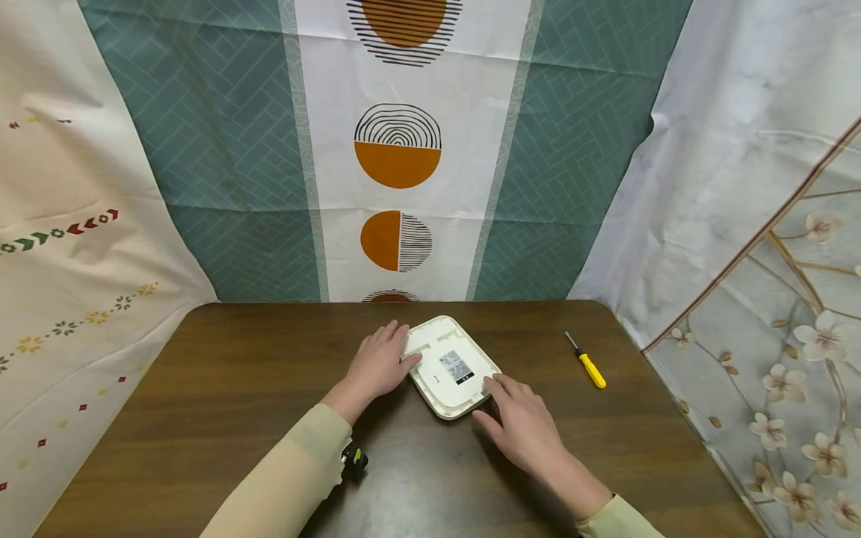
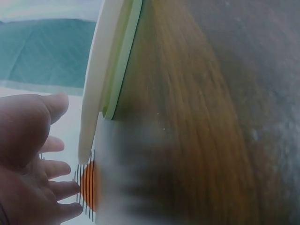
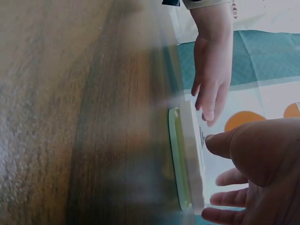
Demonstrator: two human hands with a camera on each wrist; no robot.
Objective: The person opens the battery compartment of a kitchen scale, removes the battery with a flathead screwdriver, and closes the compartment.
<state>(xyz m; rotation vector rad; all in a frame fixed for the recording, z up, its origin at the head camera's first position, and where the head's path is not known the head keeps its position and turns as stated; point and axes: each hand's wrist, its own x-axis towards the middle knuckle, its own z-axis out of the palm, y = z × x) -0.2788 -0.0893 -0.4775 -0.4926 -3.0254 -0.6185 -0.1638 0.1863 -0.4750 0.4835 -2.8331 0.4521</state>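
A flat white device (image 1: 437, 388) with rounded corners lies on the table, a printed label on its upturned side. Under its white body (image 3: 191, 159) the right wrist view shows a thin pale-green plate. My left hand (image 1: 380, 362) is at the device's left edge, fingers extended and thumb over the rim. At the near right corner is my right hand (image 1: 525, 422), its fingertips touching or just above the edge and its thumb out to the side. Neither hand grips anything. A yellow-handled screwdriver (image 1: 592, 370) lies to the right, apart from both hands.
The brown wooden table (image 1: 235, 388) carries the device and the screwdriver. Behind it hangs a teal and white patterned curtain (image 1: 229, 149); cream cloth (image 1: 60, 187) and floral cloth (image 1: 760, 299) hang along the sides. A black strapped item (image 1: 353, 461) sits at the left wrist.
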